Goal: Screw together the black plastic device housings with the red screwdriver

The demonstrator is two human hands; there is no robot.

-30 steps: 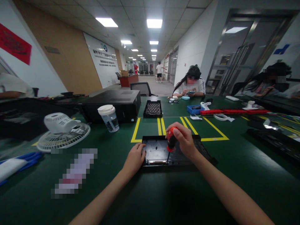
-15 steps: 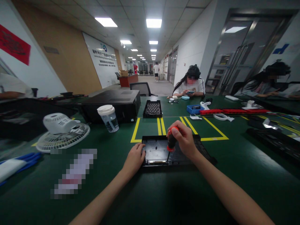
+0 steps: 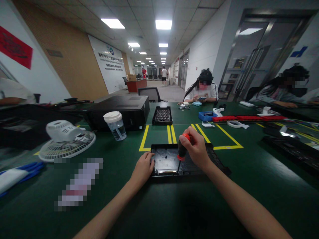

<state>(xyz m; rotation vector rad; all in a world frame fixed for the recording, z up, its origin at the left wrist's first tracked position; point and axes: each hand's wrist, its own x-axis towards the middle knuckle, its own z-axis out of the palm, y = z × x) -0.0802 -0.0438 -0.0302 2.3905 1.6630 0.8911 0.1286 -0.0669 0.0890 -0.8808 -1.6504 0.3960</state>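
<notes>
A flat black plastic panel (image 3: 166,159) lies on the green table (image 3: 159,205) in front of me. My right hand (image 3: 198,149) is wrapped round a red-and-black screwdriver (image 3: 182,149) held upright, its tip down on the panel's near edge. My left hand (image 3: 143,167) rests curled on the panel's left edge and holds it steady.
A black parts tray (image 3: 162,115) sits beyond yellow floor-tape lines. A lidded plastic cup (image 3: 116,125), a white fan (image 3: 66,139) and a black computer case (image 3: 119,111) stand at the left. Two other people sit at the far right side, with a blue bin (image 3: 206,116) and red strips nearby.
My right hand has turned slightly on the screwdriver handle; the tool stays on the same spot. The left hand has not moved.
</notes>
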